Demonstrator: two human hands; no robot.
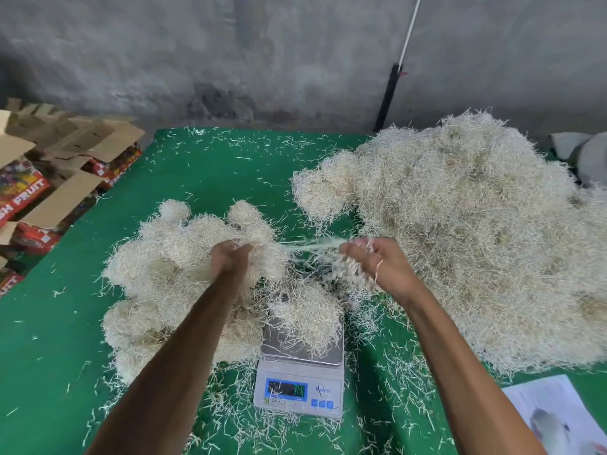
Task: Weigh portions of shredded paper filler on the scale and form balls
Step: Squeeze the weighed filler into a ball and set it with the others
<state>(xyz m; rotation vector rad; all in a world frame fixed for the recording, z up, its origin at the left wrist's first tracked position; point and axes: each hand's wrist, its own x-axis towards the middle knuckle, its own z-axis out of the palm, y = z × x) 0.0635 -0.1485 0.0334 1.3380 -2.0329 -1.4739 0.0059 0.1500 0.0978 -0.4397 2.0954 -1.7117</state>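
The white scale (pixel 299 382) sits close by on the green table (pixel 49 339), with a small clump of paper shreds (pixel 305 311) on its tray. Above it, the left hand (pixel 230 257) and right hand (pixel 377 261) are apart, each pinching stretched strands (pixel 308 245). Formed balls (pixel 170 257) lie left; the big pile (pixel 476 231) sits right.

- Soft, even daylight fills the scene; shadows are faint and there is no harsh glare.
- The green tabletop (pixel 203 178) reads bright and saturated.
- The wide lens bows the edges and stretches both forearms.
- The strands between the hands are motion-blurred, and the scale (pixel 299 389) display is unreadable.
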